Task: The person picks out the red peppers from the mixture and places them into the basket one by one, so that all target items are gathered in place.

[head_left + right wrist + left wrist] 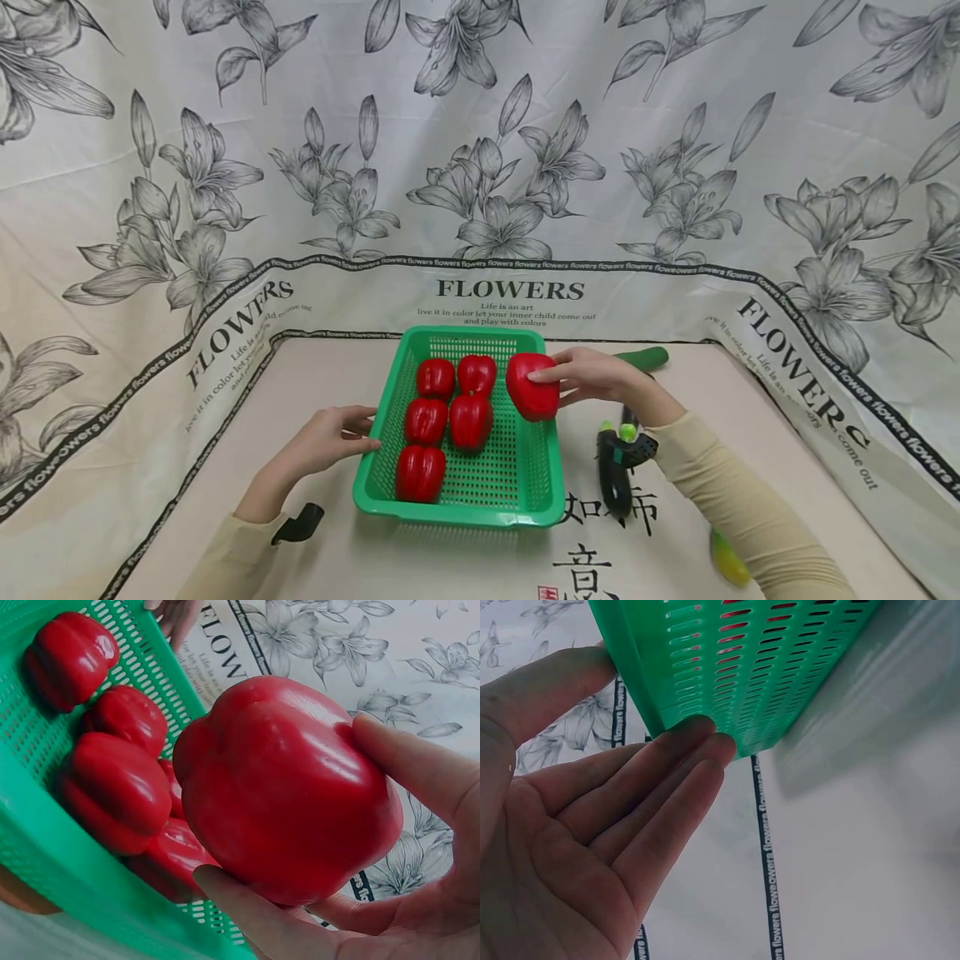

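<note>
A red bell pepper (532,396) is up over the right side of a green perforated basket (555,492). My right hand (600,375) grips it, thumb on one side and fingers on the other, as the right wrist view shows. Inside the basket sit several more red bell peppers (425,422), grouped toward the left and back. On the basket's left side, my left hand (330,442) touches the outside of the rim. In the left wrist view, that hand's fingers (667,757) lie fairly straight against the basket.
Right of the basket, a dark eggplant (615,483) lies on the pale tabletop. A green cucumber (647,359) lies behind my right forearm, partly covered. A yellow-green item (727,557) shows beside the right sleeve. Flower-printed cloth (510,300) stands behind.
</note>
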The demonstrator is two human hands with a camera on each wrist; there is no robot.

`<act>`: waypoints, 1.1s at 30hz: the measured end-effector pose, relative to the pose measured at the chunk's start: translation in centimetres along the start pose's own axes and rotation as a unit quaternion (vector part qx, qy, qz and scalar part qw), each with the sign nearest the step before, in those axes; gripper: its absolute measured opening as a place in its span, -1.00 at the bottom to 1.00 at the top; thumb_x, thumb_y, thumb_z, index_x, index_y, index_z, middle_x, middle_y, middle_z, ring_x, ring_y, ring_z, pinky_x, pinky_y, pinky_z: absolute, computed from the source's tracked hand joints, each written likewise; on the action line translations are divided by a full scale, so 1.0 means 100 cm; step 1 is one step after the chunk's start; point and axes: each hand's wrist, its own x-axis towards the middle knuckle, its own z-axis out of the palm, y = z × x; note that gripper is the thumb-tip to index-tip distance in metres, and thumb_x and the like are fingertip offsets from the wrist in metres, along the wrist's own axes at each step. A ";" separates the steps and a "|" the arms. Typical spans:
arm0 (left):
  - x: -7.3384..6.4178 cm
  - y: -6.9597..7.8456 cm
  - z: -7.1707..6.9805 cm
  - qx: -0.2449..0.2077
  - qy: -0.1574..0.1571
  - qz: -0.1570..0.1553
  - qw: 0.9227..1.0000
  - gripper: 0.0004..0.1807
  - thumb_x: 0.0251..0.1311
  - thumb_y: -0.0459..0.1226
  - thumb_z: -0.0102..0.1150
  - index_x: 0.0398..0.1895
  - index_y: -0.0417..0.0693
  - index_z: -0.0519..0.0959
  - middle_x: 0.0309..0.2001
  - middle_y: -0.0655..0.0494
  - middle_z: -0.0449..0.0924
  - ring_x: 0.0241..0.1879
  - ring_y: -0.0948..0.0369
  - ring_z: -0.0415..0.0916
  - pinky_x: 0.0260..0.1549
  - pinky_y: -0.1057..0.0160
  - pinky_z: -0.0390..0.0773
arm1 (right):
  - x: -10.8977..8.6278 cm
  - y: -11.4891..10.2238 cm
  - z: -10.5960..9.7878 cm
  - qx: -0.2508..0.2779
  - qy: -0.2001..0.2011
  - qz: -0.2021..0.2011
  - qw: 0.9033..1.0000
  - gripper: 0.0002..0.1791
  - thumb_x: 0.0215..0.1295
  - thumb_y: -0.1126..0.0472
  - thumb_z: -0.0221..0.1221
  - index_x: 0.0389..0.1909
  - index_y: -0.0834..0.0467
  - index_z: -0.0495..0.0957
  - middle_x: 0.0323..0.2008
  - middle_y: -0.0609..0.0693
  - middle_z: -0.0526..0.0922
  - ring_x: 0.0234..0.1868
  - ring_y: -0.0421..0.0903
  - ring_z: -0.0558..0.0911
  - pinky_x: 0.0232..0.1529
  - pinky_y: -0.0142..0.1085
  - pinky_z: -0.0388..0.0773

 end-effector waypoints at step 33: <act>0.000 0.003 0.000 0.001 0.004 -0.009 1.000 -0.41 0.12 -0.18 0.31 0.20 -0.23 0.45 -0.08 -0.03 0.66 -0.07 0.04 0.61 -0.13 0.07 0.66 | 0.028 -0.004 0.039 0.007 -0.059 0.010 0.998 -0.35 0.19 0.08 0.27 0.17 0.41 0.35 0.02 0.19 0.55 -0.04 0.03 0.60 0.08 0.01 0.56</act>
